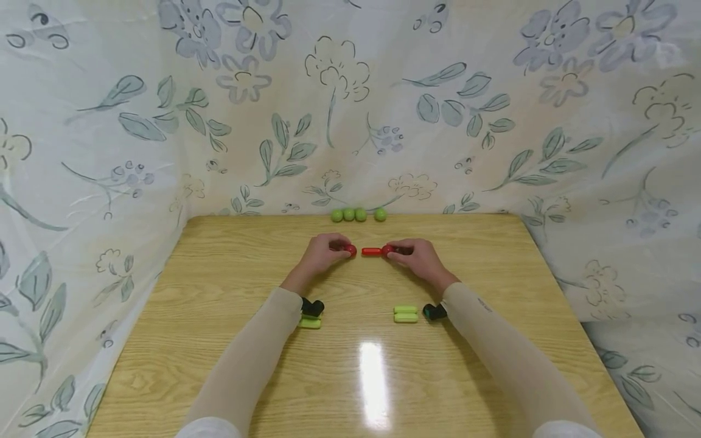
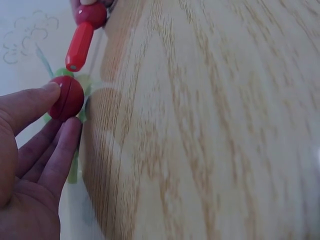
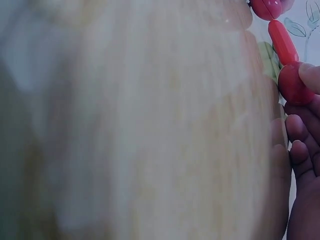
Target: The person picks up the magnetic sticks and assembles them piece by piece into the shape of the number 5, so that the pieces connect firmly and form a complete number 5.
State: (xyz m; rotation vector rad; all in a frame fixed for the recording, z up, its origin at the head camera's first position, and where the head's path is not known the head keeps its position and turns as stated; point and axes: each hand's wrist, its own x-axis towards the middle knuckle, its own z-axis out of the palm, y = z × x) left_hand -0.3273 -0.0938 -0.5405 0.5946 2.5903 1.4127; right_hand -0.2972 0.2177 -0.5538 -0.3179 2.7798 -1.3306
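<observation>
Near the back of the table, my left hand (image 1: pixel 324 252) pinches a red ball (image 1: pixel 351 250) between thumb and fingertips. A dark seam line runs round this ball in the left wrist view. My right hand (image 1: pixel 420 258) grips another red ball (image 1: pixel 387 251) at the right. From that second ball a red rod (image 1: pixel 371 251) points left, its near end against the ball. The rod's free end (image 2: pixel 74 66) faces the left ball, and the head view shows a small gap between them.
Several green balls (image 1: pixel 348 215) line the table's back edge. Two yellow-green rods (image 1: pixel 406 314) lie at the front right, beside a black piece (image 1: pixel 435 312) partly behind the right sleeve. By the left sleeve are another black piece (image 1: pixel 313 308) and a yellow-green rod (image 1: pixel 310 324).
</observation>
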